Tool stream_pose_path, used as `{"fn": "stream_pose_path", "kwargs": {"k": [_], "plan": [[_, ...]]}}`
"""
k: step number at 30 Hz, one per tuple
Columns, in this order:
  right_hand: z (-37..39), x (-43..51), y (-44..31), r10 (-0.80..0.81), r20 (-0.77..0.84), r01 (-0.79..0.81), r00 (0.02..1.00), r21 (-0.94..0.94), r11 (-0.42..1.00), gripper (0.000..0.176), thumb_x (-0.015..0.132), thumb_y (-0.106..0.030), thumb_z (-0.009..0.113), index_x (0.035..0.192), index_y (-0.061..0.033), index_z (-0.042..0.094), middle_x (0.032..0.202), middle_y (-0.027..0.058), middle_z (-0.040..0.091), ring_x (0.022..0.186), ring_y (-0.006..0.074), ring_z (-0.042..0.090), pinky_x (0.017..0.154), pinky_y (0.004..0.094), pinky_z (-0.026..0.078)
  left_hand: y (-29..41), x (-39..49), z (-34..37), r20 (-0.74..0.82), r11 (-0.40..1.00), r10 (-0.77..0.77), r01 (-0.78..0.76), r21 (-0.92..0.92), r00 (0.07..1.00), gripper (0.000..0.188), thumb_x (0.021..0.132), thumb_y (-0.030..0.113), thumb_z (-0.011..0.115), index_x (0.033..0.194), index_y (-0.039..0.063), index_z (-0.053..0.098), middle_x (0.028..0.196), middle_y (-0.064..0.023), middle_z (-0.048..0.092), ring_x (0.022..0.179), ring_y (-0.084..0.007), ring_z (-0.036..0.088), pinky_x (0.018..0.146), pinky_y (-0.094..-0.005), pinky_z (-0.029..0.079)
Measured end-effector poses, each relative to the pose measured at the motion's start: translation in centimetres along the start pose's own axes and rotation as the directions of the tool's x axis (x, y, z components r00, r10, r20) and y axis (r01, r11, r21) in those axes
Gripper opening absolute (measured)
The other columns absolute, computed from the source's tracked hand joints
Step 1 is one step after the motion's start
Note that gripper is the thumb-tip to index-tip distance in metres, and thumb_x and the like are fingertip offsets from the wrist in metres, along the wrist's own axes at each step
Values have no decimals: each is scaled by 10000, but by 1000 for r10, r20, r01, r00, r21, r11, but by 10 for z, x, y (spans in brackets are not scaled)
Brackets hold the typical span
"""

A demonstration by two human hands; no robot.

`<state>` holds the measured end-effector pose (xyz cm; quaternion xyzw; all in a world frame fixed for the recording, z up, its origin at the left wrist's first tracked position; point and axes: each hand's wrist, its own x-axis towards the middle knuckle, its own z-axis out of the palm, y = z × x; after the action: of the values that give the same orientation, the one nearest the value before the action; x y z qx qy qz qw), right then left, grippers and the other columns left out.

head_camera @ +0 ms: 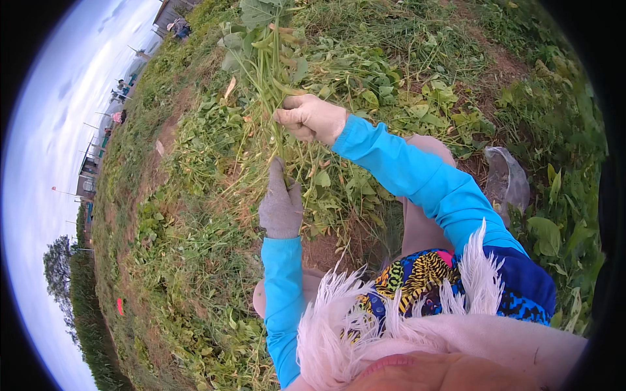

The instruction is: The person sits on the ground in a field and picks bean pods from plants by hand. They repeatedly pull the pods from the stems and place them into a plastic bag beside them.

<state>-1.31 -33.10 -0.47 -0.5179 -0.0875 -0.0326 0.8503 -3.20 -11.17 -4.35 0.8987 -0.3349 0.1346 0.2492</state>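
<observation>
A bundle of uprooted-looking bean plants (266, 73), with green stems, broad leaves and yellow-green pods, stands up in front of me. My right hand (310, 117) is closed around its stems at mid-height. Below it, my left hand (281, 210), in a greyish glove, grips the lower end of the same stems, with the forefinger extended upward along them. The lowest stem ends are partly hidden by the left fingers. Beneath both hands lies a tangle of leafy bean vines (342, 181) with dry stalks among them.
A clear plastic bag (508, 181) rests on the ground at my right. My bent knees (428, 225) are beside the vines. A red object (120, 307) lies far left. Distant people (180, 28), buildings (88, 171) and a tree (57, 273) line the field's edge.
</observation>
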Motion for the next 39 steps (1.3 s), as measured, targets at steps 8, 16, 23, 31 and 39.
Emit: {"fn": "stream_pose_path", "kwargs": {"k": [8, 16, 23, 31, 39], "plan": [[-17, -11, -9, -56, 381, 47, 923, 31, 998, 467, 986, -323, 602, 616, -126, 396, 532, -25, 296, 470, 101, 251, 458, 286, 203, -16, -16, -21, -292, 729, -186, -68, -681, 938, 291, 871, 131, 681, 1150, 50, 697, 1006, -87, 690, 829, -191, 652, 703, -321, 521], [-11, -32, -1, -20, 623, 247, 782, -280, 928, 453, 959, -165, 555, 543, -102, 388, 493, -4, 367, 467, 118, 329, 470, 290, 290, -13, -13, -33, -53, 492, -309, 112, -863, 950, 287, 875, 120, 649, 1131, -2, 687, 967, -83, 669, 801, -145, 614, 693, -288, 503], [-13, -31, 11, 171, 759, 441, 629, -529, 725, 315, 803, -83, 612, 563, -117, 411, 547, -26, 412, 472, 121, 360, 467, 304, 293, -7, -10, -35, 57, 530, -245, 182, -828, 968, 392, 891, 157, 625, 1251, 4, 631, 1107, -117, 658, 972, -199, 636, 866, -340, 521], [-46, -14, 117, 141, 548, 378, 825, -720, 582, 152, 876, -257, 636, 793, -131, 645, 552, 2, 492, 479, 158, 473, 459, 340, 361, -40, 17, 31, 106, 405, -116, 144, -903, 988, 658, 872, 135, 622, 1472, -13, 397, 1185, -89, 613, 939, -181, 601, 782, -332, 515], [30, -36, 82, 383, 240, 159, 892, -960, 232, 505, 890, -490, 592, 1053, -20, 681, 932, 207, 686, 874, 374, 650, 772, 478, 495, -48, 0, 33, 124, 40, -416, 155, -987, 901, 198, 944, 131, 620, 1103, 24, 571, 967, -67, 633, 835, -177, 606, 713, -360, 508]]}}
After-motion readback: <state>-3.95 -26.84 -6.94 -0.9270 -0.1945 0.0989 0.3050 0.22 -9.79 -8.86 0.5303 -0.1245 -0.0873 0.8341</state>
